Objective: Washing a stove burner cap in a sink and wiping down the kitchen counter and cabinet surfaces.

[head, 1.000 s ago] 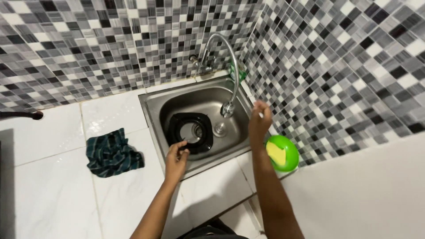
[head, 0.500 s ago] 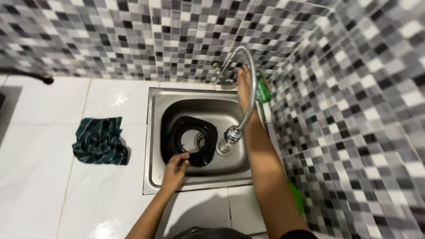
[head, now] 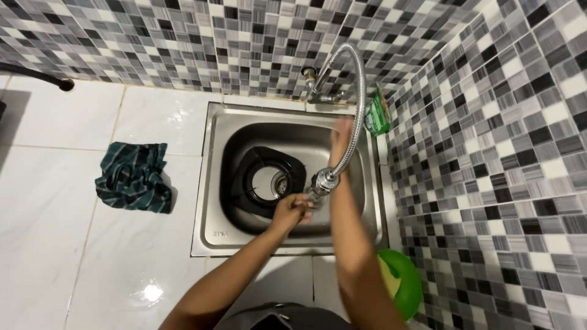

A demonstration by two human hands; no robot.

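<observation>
Head view: bendy steel faucet hose (head: 356, 104)

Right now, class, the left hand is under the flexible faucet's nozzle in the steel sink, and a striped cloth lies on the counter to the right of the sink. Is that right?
Not quite. The head view shows the striped cloth on the counter left of the steel sink, not right. The left hand is indeed under the flexible faucet nozzle.

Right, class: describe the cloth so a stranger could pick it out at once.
Start at the steel sink set in the white tiled counter. Look left of it, where a crumpled cloth lies alone on the tiles. Its dark green stripes set it apart from the shiny white surface.
</observation>
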